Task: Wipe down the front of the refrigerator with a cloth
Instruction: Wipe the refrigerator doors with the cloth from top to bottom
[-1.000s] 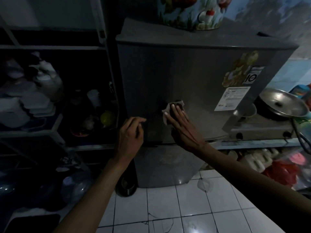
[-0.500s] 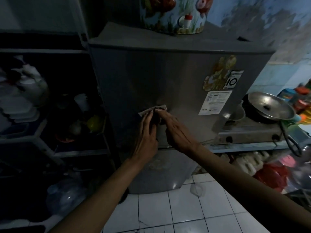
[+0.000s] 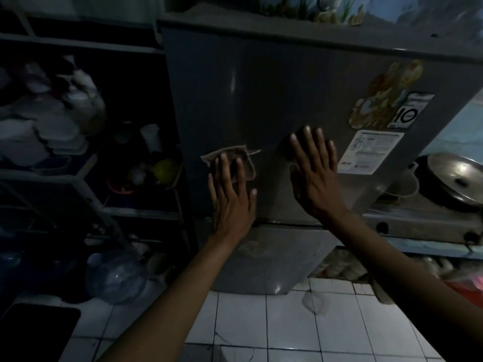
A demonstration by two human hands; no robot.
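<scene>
Left hand [image 3: 230, 197] flat, fingers straight, pressing cloth [image 3: 230, 159] against refrigerator [image 3: 287, 87] door, mid-height, left of centre. Right hand [image 3: 315, 176] flat on bare door beside it, fingers spread, holding nothing. Stickers [image 3: 371, 150] right.

A white tiled floor [image 3: 287, 327] carries the grey fridge [image 3: 274, 100], a dark shelf rack [image 3: 86, 178] left of it and a clear water jug [image 3: 117, 279] beside the rack.
</scene>
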